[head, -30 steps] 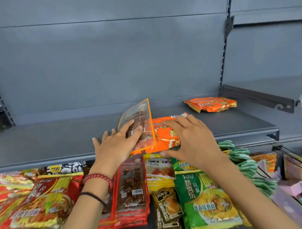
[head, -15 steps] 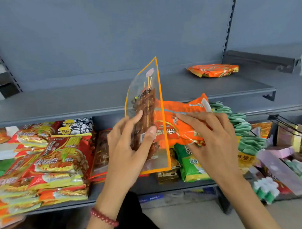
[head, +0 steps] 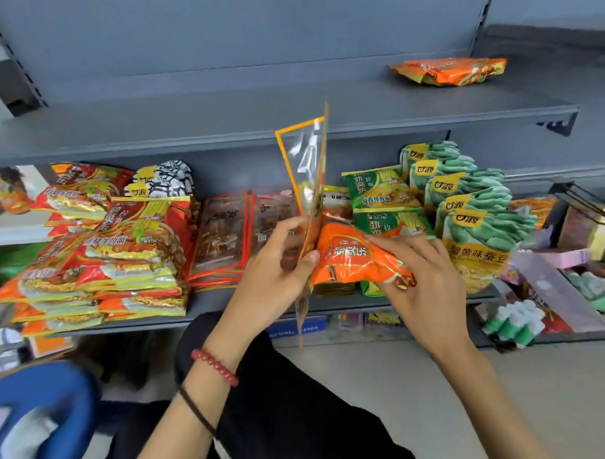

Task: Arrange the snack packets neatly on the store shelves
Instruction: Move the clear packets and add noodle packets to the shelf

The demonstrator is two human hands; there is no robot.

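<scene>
Grey store shelving [head: 195,122]. Nearest, the left hand [head: 269,262] pinches an upright clear packet [head: 305,167] below its middle, thumb against curled fingers; the film looks light, stiff, probably slippery. The right hand [head: 426,288] curls its fingers over a soft orange packet [head: 351,262] beside it. Behind both, stacked packets [head: 122,243] fill the lower shelf [head: 209,301].
</scene>
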